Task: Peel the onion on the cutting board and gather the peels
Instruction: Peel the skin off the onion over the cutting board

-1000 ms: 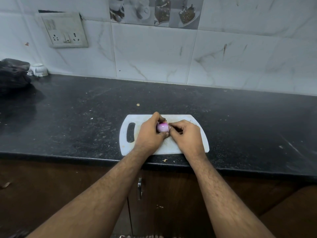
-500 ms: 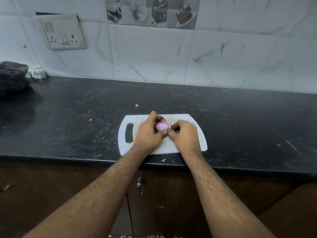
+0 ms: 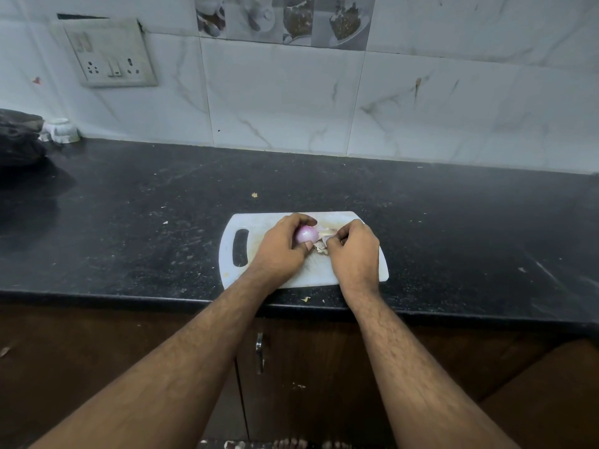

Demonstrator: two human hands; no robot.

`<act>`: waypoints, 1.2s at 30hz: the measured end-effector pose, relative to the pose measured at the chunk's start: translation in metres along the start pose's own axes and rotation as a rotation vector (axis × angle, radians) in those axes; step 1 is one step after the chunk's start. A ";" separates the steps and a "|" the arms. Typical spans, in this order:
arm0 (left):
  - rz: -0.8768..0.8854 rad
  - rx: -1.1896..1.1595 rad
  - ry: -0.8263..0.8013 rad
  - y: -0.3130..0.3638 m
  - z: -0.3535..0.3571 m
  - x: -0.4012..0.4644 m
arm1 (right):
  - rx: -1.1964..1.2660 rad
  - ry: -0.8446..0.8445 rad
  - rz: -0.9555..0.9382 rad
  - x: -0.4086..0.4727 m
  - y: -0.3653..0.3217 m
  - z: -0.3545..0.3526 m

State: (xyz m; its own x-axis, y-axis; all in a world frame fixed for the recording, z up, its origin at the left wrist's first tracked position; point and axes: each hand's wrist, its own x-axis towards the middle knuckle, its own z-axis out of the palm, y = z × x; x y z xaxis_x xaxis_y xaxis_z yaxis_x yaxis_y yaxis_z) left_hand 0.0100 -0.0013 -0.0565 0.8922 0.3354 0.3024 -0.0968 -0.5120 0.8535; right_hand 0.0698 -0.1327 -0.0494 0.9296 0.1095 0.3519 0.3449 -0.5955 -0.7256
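Note:
A small purple onion is held just above the white cutting board, which lies near the counter's front edge. My left hand grips the onion from the left, thumb below and fingers over its top. My right hand sits close on the right, its fingertips pinching a pale strip of peel that hangs off the onion's right side. A few loose peel pieces lie on the board between the two hands.
The black stone counter stretches wide on both sides, with small peel scraps at its front edge. A dark bag and a small white holder stand at the back left. Tiled wall behind; wooden cabinet doors below.
My right hand has drawn away to the right from the onion, pulling a strip of peel off with it. The left hand keeps its grip on the onion.

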 end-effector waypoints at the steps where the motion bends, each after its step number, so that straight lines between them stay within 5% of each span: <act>1: -0.003 -0.015 0.004 0.001 0.000 0.000 | 0.002 0.004 -0.009 0.000 -0.001 -0.001; 9: -0.108 -0.130 0.071 0.000 -0.006 -0.002 | 0.149 -0.129 -0.140 -0.001 -0.003 -0.005; 14: -0.105 -0.130 0.112 0.003 -0.005 -0.003 | 0.004 -0.291 -0.250 -0.002 -0.002 -0.002; 36: -0.129 -0.332 0.144 -0.002 -0.007 -0.002 | -0.395 -0.269 -0.246 -0.002 -0.009 0.003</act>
State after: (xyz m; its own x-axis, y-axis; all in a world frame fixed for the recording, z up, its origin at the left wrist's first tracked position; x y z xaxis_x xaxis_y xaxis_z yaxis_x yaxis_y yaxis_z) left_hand 0.0048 0.0046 -0.0556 0.8376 0.5002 0.2195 -0.1462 -0.1820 0.9724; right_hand 0.0648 -0.1254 -0.0452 0.8462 0.4522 0.2820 0.5292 -0.7754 -0.3446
